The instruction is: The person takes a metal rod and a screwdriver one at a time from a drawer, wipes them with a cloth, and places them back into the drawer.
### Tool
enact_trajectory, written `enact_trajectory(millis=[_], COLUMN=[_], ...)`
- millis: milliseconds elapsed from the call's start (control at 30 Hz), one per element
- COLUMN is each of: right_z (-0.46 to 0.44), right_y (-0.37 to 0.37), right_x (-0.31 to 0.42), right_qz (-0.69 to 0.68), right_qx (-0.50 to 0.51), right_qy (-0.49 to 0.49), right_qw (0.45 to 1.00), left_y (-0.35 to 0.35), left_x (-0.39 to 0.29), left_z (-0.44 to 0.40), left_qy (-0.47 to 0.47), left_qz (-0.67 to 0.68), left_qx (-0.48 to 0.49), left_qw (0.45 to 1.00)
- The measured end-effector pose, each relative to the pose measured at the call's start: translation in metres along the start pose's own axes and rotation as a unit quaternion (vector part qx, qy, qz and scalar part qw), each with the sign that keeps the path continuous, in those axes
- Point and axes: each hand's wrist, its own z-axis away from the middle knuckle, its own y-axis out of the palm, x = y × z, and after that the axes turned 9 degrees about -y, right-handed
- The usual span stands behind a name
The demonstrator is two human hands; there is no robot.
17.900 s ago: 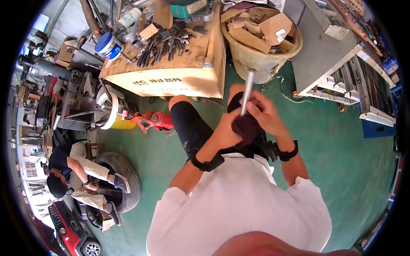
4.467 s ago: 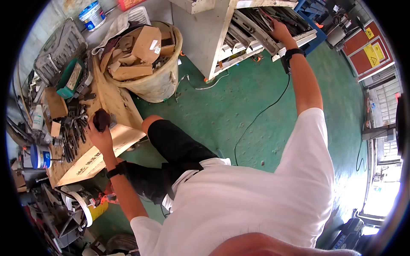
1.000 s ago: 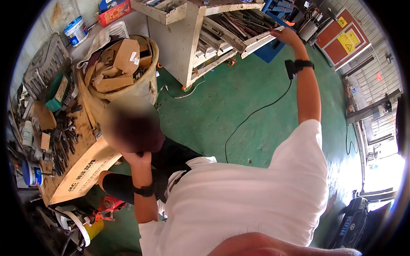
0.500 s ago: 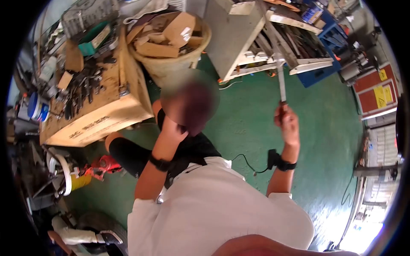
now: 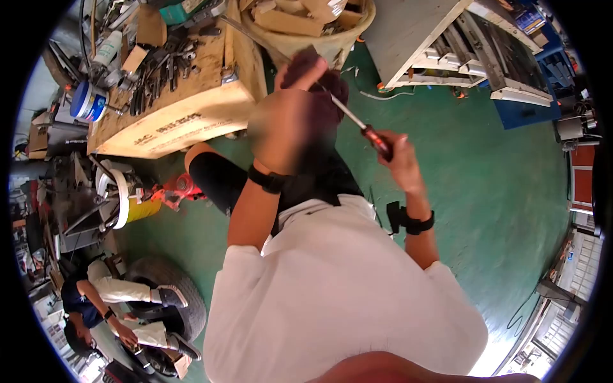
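A dark maroon rag [image 5: 329,118] is bunched in my left hand [image 5: 287,118], whose fingers are wrapped round it with the thumb on top. Part of this hand is blurred. My right hand [image 5: 401,159] is closed on the red handle of a long screwdriver-like bar [image 5: 350,115]. Its thin metal shaft runs up and left through the rag, and the far end reaches toward the wooden crate [image 5: 172,131]. The rag hides the shaft where the left hand grips around it.
Loose tools [image 5: 159,76] lie on the crate top. A tub [image 5: 306,45] of cardboard stands behind my hands, and a cabinet with open drawers [image 5: 520,92] at upper right. Lower left, a person [image 5: 96,300] sits by a tyre [image 5: 191,306]. A red jack [image 5: 182,185] is on the green floor.
The bar has swung from pointing up at the drawers to lying across toward the left. Its shaft now passes through the rag in my left hand. My right hand has moved left.
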Motion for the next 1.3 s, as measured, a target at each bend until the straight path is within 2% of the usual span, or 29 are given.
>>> enact_trajectory(millis=[33,67,167,233,300,333,433,467,500,567,633,700,733,800,833,900,933,1000,1033,1133,1200,1233,1300], right_z=[0.004,0.009,0.015,0.014,0.015,0.015,0.010,0.006,0.003,0.000,-0.003,-0.006,-0.006,-0.006,-0.004,0.000,0.000,-0.002,-0.003,-0.010,-0.016,-0.018,-0.020], right_y=[-0.005,-0.008,-0.016,-0.012,-0.014,-0.010,0.010,0.014,0.015,0.010,0.009,0.013,0.007,-0.006,-0.010,-0.017,-0.016,-0.012,-0.013,-0.007,0.000,0.001,0.003], right_x=[0.003,0.002,0.006,0.016,0.014,0.014,0.026,0.027,0.027,0.025,0.032,0.041,0.036,0.027,0.029,0.038,0.040,0.041,0.038,0.032,0.038,0.037,0.036], right_qz=[-0.033,-0.038,-0.022,-0.025,-0.004,-0.003,-0.025,-0.047,-0.068,-0.073,-0.075,-0.136,-0.132,-0.409,-0.404,-0.620,-0.616,-0.676,-0.676,-0.662,-0.695,-0.695,-0.636], right_qx=[0.002,0.009,0.019,-0.003,0.018,0.016,-0.012,-0.045,-0.078,-0.057,-0.032,-0.008,-0.010,-0.050,-0.052,-0.060,-0.063,0.032,0.032,-0.003,-0.062,-0.059,-0.095], right_qy=[0.057,0.071,0.093,0.078,0.084,0.080,0.099,0.093,0.087,0.071,0.054,0.063,0.063,0.071,0.069,0.057,0.059,-0.009,-0.010,-0.019,-0.020,-0.019,-0.039], right_qw=[0.998,0.997,0.995,0.997,0.996,0.997,0.995,0.994,0.991,0.993,0.995,0.989,0.989,0.909,0.911,0.780,0.783,0.736,0.736,0.750,0.716,0.716,0.764], left_y=[-0.006,-0.013,-0.020,-0.002,-0.016,-0.005,0.000,0.007,0.009,0.007,0.014,0.015,0.012,0.007,0.003,0.000,-0.002,0.000,0.001,0.012,0.015,0.014,0.014], left_x=[-0.009,-0.018,-0.048,-0.076,-0.076,-0.077,-0.056,-0.048,-0.039,-0.014,0.002,0.016,0.020,0.019,0.015,0.008,0.004,-0.003,-0.006,-0.004,0.003,0.009,0.017], left_z=[-0.001,0.001,0.012,0.029,0.022,0.031,0.037,0.046,0.047,0.048,0.052,0.055,0.053,0.044,0.044,0.042,0.041,0.046,0.047,0.057,0.057,0.055,0.055], left_qy=[0.014,0.024,-0.011,-0.021,-0.007,0.002,-0.037,-0.050,-0.054,-0.160,-0.142,-0.126,-0.082,-0.009,-0.026,-0.012,-0.027,-0.040,-0.049,-0.042,-0.010,-0.008,0.010], left_qz=[-0.016,-0.031,0.107,0.180,0.198,0.209,0.210,0.189,0.189,0.176,0.170,0.168,0.142,0.106,0.106,0.137,0.130,0.139,0.145,0.138,0.132,0.132,0.079], left_qx=[0.003,0.006,0.072,0.074,0.260,0.144,0.156,0.113,0.116,0.169,0.157,0.139,0.124,0.106,0.102,0.106,0.102,0.122,0.139,0.097,0.072,0.070,0.076], left_qw=[1.000,0.999,0.992,0.981,0.945,0.967,0.964,0.974,0.974,0.957,0.962,0.968,0.979,0.989,0.989,0.985,0.986,0.982,0.978,0.985,0.989,0.989,0.994])
